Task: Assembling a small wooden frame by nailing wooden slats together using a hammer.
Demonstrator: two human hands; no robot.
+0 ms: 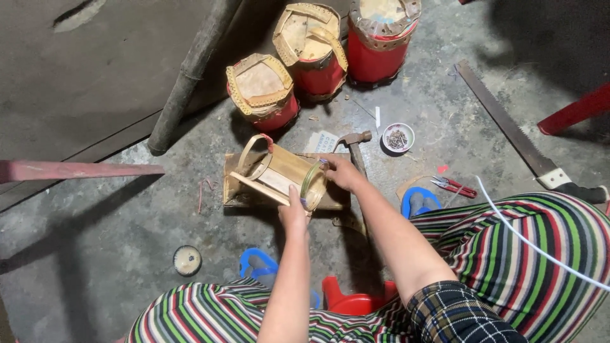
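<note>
A small bamboo cylinder frame [279, 174], made of thin strips with a ring at each end, lies on its side on a wooden block [232, 190] on the concrete floor. My left hand [293, 213] grips its near side by the right ring. My right hand [343, 173] holds the right ring from the far side. A hammer [353, 143] lies just behind my right hand.
Three red drum-like containers with bamboo-strip tops [262, 89] [312, 47] [381, 35] stand at the back. A small bowl of nails [398, 137], red pliers [452, 186], a hand saw [508, 124], a bamboo pole [190, 70] and a round lid [187, 260] lie around.
</note>
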